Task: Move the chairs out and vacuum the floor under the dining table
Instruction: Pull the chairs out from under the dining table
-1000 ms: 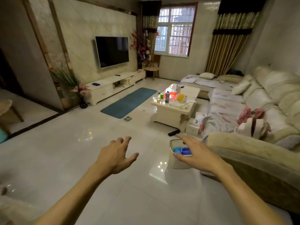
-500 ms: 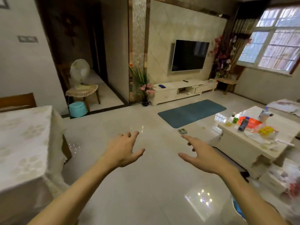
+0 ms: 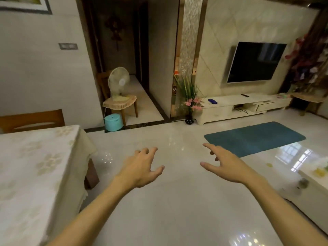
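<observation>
Left hand [image 3: 140, 167], right hand [image 3: 225, 166] empty | dining table [image 3: 35, 166] left | chair [image 3: 32, 119] behind

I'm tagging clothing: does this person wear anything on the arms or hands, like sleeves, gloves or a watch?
Nothing shows. The left hand and right hand are bare, no gloves, rings or watch; the left forearm and right forearm are uncovered to the picture's edge, no sleeve visible.

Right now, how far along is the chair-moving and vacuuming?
Done: nothing visible. The chair sits tucked at the far side of the dining table. In hand: nothing; left hand and right hand are open, empty, above the floor. Left: pull chairs out, fetch a vacuum (none in view), vacuum underneath.
</observation>
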Tool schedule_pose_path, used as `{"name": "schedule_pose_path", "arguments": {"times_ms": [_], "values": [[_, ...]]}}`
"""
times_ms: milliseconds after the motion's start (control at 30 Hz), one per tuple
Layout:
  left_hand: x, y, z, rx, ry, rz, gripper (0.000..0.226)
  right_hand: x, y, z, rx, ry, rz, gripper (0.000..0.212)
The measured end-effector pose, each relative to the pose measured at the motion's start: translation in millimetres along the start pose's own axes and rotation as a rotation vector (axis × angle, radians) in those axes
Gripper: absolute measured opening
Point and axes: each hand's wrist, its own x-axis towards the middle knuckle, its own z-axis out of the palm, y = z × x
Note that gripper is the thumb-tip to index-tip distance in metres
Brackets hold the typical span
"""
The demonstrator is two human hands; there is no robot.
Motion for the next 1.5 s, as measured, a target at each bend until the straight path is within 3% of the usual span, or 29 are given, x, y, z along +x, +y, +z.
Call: {"name": "schedule_pose_path", "arguments": {"times_ms": [300,533,1267,1500], "values": [[202.2,-55.6,25.7,0.066,-0.047,-0.064,0.073,233.9,64.2,-6.4,0.019,-0.054,-0.078,0.075],[321.5,-121.8,28.4,0.072,-0.035,-0.165,0.071,393.8,70.8,-10.7,0.05,-0.107,-0.168,0.075],[688.6,-429.7,40.1,0.083,0.025,-0.384,0.068,925.8,-11.2,31.2,0.065,-0.167,-0.298,0.075],[793.7,-543.2,55.4,0.089,-0.001,-0.498,0.071,1109.1,-58.5,57.5,0.085,-0.238,-0.414,0.075]]}}
